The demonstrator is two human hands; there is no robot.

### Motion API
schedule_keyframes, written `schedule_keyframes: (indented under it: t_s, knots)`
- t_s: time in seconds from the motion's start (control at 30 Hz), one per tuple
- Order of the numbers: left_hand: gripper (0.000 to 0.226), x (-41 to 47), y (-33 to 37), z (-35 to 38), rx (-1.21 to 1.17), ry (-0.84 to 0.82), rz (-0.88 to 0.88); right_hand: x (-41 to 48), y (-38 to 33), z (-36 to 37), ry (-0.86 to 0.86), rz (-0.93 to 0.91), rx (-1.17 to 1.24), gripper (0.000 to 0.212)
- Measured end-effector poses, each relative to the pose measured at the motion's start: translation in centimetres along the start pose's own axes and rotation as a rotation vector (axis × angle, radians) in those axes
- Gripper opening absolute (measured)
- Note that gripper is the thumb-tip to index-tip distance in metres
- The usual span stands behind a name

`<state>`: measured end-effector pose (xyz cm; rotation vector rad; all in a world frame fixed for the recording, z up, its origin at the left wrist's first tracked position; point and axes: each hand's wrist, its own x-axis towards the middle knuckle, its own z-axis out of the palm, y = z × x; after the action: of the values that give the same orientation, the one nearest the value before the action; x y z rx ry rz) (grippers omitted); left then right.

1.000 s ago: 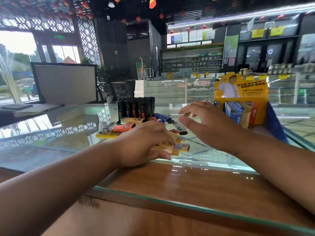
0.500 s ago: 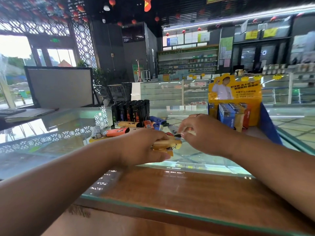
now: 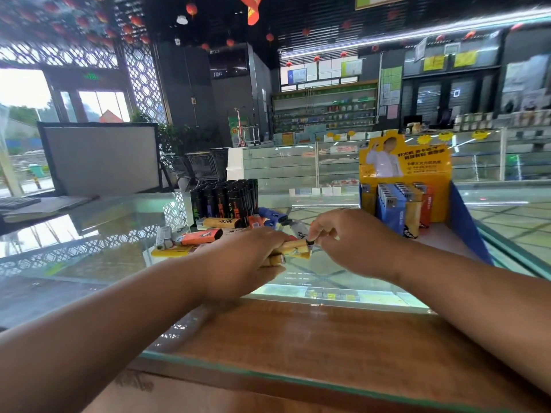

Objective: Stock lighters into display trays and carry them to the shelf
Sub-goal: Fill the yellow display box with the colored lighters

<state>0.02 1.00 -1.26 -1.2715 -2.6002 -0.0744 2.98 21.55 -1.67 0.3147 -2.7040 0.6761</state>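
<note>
My left hand (image 3: pixel 244 257) grips a small bundle of yellow lighters (image 3: pixel 293 252) just above the glass counter. My right hand (image 3: pixel 354 239) pinches the dark end of the top lighter in that bundle. Loose lighters lie behind my hands: an orange one (image 3: pixel 199 236), yellow ones (image 3: pixel 222 223), a blue one (image 3: pixel 272 215). A black block of upright lighters (image 3: pixel 225 201) stands behind them. To the right stands a yellow display tray (image 3: pixel 441 204) with blue, yellow and red lighters (image 3: pixel 393 208) upright inside.
The glass counter (image 3: pixel 89 257) has a wooden strip (image 3: pixel 298 341) near me. A grey monitor back (image 3: pixel 101 158) and a keyboard (image 3: pixel 18 202) sit at the far left. Glass display cases and shelves (image 3: pixel 325 114) line the shop behind.
My left hand lifted the yellow lighters off the counter. My right hand came down from an open reach and closed its fingertips on the end of the bundle.
</note>
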Motion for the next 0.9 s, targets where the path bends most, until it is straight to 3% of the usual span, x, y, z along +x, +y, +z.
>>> schedule_keyframes:
  t_s: [0.07, 0.13, 0.53, 0.7, 0.9]
  knots:
    - [0.017, 0.2, 0.0, -0.1, -0.01, 0.089, -0.013, 0.1, 0.1, 0.0, 0.016, 0.011, 0.046, 0.026]
    - [0.022, 0.7, -0.4, 0.0, 0.04, 0.141, -0.009, 0.1, 0.2, 0.0, 0.023, 0.022, 0.101, 0.025]
    - [0.034, 2.8, -1.6, 1.4, 0.17, 0.076, -0.005, 0.1, -0.2, -0.3, 0.108, 0.034, 0.275, 0.025]
    - [0.024, 2.7, -1.0, 0.5, -0.087, 0.156, -0.114, -0.1, -0.3, -0.7, 0.127, 0.018, 0.311, 0.018]
    - [0.015, 2.6, 0.3, -0.7, -0.197, 0.245, -0.112, -0.2, -1.2, -1.4, 0.143, -0.009, 0.381, 0.02]
